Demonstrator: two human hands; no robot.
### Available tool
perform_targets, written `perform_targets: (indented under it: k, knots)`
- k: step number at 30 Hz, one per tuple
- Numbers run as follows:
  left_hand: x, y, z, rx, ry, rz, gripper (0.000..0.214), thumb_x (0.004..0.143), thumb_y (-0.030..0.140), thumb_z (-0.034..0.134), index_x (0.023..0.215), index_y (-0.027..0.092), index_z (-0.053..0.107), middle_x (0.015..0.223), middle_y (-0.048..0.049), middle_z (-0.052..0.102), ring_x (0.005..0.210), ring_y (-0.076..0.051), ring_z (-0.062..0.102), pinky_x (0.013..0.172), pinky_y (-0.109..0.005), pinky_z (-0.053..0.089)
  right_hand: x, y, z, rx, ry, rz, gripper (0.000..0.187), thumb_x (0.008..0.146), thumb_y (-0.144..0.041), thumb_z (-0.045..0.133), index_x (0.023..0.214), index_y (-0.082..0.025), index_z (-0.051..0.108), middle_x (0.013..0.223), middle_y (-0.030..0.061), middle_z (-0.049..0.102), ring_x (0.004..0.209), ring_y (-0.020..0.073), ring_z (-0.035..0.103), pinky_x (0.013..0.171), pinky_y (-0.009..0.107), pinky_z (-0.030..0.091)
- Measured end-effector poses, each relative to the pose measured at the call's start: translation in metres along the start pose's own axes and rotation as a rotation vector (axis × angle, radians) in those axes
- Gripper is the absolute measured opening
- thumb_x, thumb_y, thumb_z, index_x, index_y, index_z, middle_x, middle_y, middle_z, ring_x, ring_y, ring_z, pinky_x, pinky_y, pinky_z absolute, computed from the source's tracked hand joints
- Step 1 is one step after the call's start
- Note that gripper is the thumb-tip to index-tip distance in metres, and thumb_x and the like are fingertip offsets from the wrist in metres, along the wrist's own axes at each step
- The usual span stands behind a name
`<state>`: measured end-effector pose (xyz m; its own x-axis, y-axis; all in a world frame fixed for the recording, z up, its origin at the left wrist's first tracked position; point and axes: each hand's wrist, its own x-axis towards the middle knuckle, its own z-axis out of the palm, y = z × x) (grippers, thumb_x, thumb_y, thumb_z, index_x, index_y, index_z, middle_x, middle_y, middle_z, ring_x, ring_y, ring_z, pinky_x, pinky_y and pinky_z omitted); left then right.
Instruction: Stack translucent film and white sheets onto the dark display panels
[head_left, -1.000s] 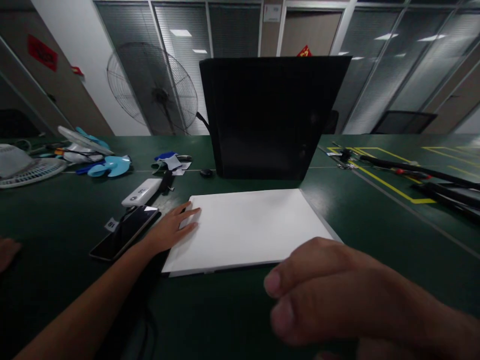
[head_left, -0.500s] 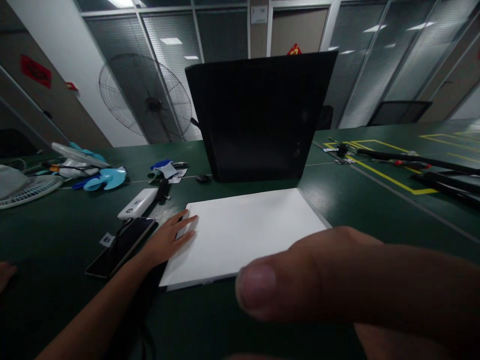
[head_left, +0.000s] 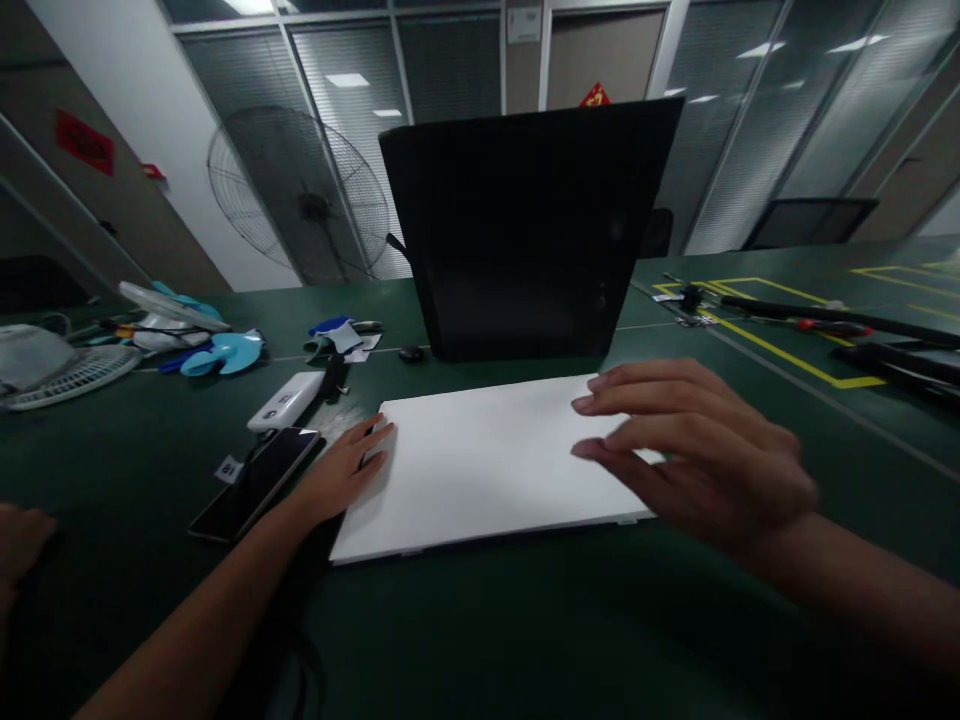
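Observation:
A flat white board (head_left: 480, 465) lies on the dark green table (head_left: 480, 630) in front of me. My left hand (head_left: 341, 472) rests at the board's left edge, fingers stretched out and touching it. My right hand (head_left: 694, 450) hovers over the board's right side, fingers extended and apart, holding nothing. A tall black bag (head_left: 525, 225) stands upright just behind the board.
A black phone (head_left: 259, 482) and a white power bank (head_left: 287, 400) lie left of the board. Blue fan blades (head_left: 225, 353) and a white fan grille (head_left: 67, 372) sit far left. Black rods (head_left: 832, 318) and yellow tape lines lie right. Another person's hand (head_left: 19, 540) shows at the left edge.
My right hand has moved away from the camera and forward over the board's right side, with the fingers spread. The left hand has stayed at the board's left edge.

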<state>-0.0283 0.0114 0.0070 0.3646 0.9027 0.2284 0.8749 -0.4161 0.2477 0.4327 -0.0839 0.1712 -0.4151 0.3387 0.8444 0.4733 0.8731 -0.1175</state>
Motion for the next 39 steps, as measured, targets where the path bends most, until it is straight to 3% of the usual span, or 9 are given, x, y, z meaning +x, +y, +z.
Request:
perform_targets:
  k: [1, 6, 10, 14, 20, 25, 30, 36, 39]
  knots:
    - [0.0, 0.0, -0.001, -0.012, -0.006, -0.004, 0.068, 0.103, 0.06, 0.035, 0.152, 0.019, 0.058, 0.165, -0.0159, 0.048, 0.149, -0.036, 0.048, 0.126, -0.053, 0.035, -0.008, 0.019, 0.011, -0.017, 0.046, -0.034, 0.008, 0.093, -0.025, 0.078, 0.098, -0.03, 0.075, 0.1, 0.0006, 0.08, 0.098, 0.0232, 0.075, 0.089, 0.042, 0.063]
    - [-0.002, 0.005, -0.005, -0.044, -0.02, -0.03, 0.063, 0.103, 0.052, 0.037, 0.153, 0.017, 0.056, 0.165, -0.0166, 0.046, 0.151, -0.034, 0.046, 0.127, -0.053, 0.033, -0.075, 0.086, 0.041, -0.094, -0.313, 0.168, 0.02, 0.103, -0.026, 0.059, 0.105, -0.026, 0.079, 0.104, 0.0059, 0.08, 0.103, 0.0266, 0.074, 0.094, 0.051, 0.06]
    - [-0.002, 0.008, -0.006, -0.042, -0.021, -0.06, 0.06, 0.104, 0.05, 0.037, 0.155, 0.022, 0.054, 0.167, -0.0134, 0.045, 0.153, -0.031, 0.044, 0.129, -0.053, 0.031, -0.095, 0.079, 0.037, 0.047, -0.757, 0.235, 0.045, 0.1, -0.049, 0.064, 0.141, -0.032, 0.068, 0.152, 0.0071, 0.06, 0.141, 0.0346, 0.054, 0.115, 0.063, 0.046]
    - [0.0, 0.008, -0.005, -0.036, -0.012, -0.056, 0.059, 0.104, 0.053, 0.038, 0.153, 0.024, 0.056, 0.166, -0.0113, 0.047, 0.152, -0.031, 0.046, 0.129, -0.053, 0.032, -0.084, 0.05, 0.04, 0.159, -0.941, 0.282, 0.097, 0.086, -0.069, 0.075, 0.166, -0.033, 0.035, 0.173, 0.0089, 0.029, 0.155, 0.0394, 0.033, 0.125, 0.065, 0.031]
    - [0.001, 0.013, -0.008, 0.024, -0.031, -0.061, 0.062, 0.103, 0.051, 0.038, 0.154, 0.019, 0.054, 0.165, -0.013, 0.048, 0.151, -0.033, 0.048, 0.128, -0.051, 0.033, -0.087, 0.045, 0.053, 0.053, -0.893, 0.277, 0.071, 0.096, -0.059, 0.067, 0.159, -0.031, 0.049, 0.167, 0.0092, 0.041, 0.152, 0.0354, 0.04, 0.122, 0.06, 0.038]
    - [0.002, 0.019, -0.014, 0.068, -0.062, -0.051, 0.061, 0.102, 0.045, 0.039, 0.154, 0.017, 0.054, 0.165, -0.0147, 0.048, 0.15, -0.031, 0.048, 0.127, -0.05, 0.034, -0.101, 0.052, 0.062, -0.039, -0.697, -0.053, 0.048, 0.099, -0.046, 0.068, 0.138, -0.019, 0.067, 0.138, 0.0143, 0.068, 0.122, 0.0313, 0.066, 0.101, 0.052, 0.055]
    - [0.004, 0.019, -0.017, 0.066, -0.068, -0.061, 0.063, 0.101, 0.046, 0.04, 0.152, 0.013, 0.057, 0.163, -0.0161, 0.05, 0.15, -0.031, 0.049, 0.128, -0.05, 0.033, -0.102, 0.048, 0.065, -0.031, -0.57, -0.251, 0.03, 0.105, -0.033, 0.059, 0.127, -0.016, 0.07, 0.112, 0.0098, 0.076, 0.1, 0.0243, 0.071, 0.086, 0.041, 0.058]
    - [0.003, 0.016, -0.016, 0.055, -0.06, -0.062, 0.063, 0.101, 0.048, 0.04, 0.152, 0.014, 0.056, 0.163, -0.016, 0.05, 0.149, -0.032, 0.049, 0.127, -0.052, 0.034, -0.093, 0.052, 0.059, 0.072, -0.816, 0.127, 0.097, 0.086, -0.068, 0.076, 0.163, -0.022, 0.04, 0.16, 0.0171, 0.049, 0.142, 0.0357, 0.05, 0.114, 0.056, 0.046]
    - [0.002, 0.018, -0.016, 0.069, -0.062, -0.054, 0.061, 0.103, 0.046, 0.039, 0.153, 0.015, 0.055, 0.164, -0.0162, 0.049, 0.149, -0.033, 0.05, 0.126, -0.052, 0.036, -0.092, 0.054, 0.059, 0.048, -0.874, 0.22, 0.091, 0.09, -0.067, 0.073, 0.164, -0.026, 0.04, 0.164, 0.0165, 0.044, 0.145, 0.0375, 0.047, 0.116, 0.059, 0.043]
